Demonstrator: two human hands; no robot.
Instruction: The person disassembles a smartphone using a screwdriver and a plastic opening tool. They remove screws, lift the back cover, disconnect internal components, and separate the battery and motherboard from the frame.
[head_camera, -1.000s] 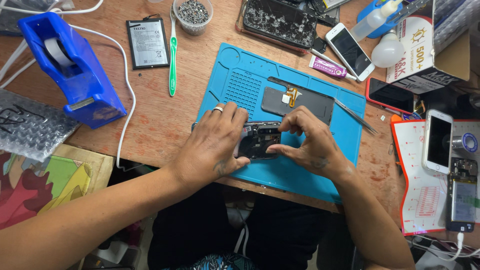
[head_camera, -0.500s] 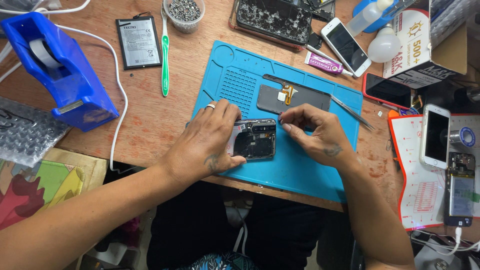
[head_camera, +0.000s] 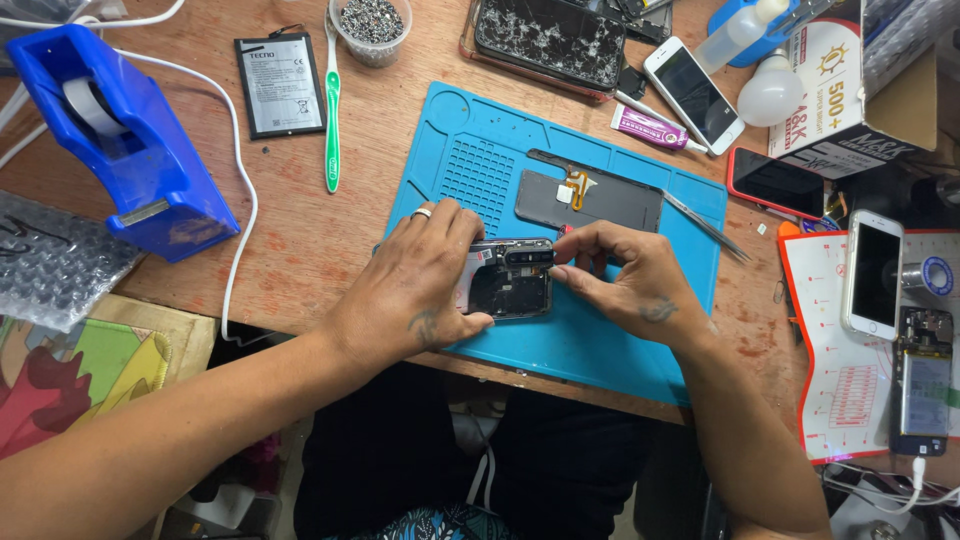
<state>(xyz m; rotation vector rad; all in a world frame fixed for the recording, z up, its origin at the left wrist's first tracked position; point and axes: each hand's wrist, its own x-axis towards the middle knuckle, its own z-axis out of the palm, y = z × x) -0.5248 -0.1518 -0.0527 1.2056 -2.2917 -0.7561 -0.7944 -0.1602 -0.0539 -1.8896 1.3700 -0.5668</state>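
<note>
Left hand (head_camera: 415, 285), ring on one finger, wraps the left side of a dark opened smartphone body with its internals exposed (head_camera: 510, 280), thumb under the lower edge, fingers curled over the top. Right hand (head_camera: 635, 280) is closed in a pinch on the phone's upper right corner, fingertips (head_camera: 560, 272) touching the frame. Phone lies flat near the front of a blue silicone repair mat (head_camera: 600, 345) on the wooden bench (head_camera: 320, 230). Just behind the hands on the mat: a dark grey back cover with an orange flex strip (head_camera: 590, 198), metal tweezers (head_camera: 705, 225) beside it. Off the mat, well to the left: green toothbrush (head_camera: 332, 105), black flat battery (head_camera: 280, 85), blue tape dispenser (head_camera: 125, 140).
</note>
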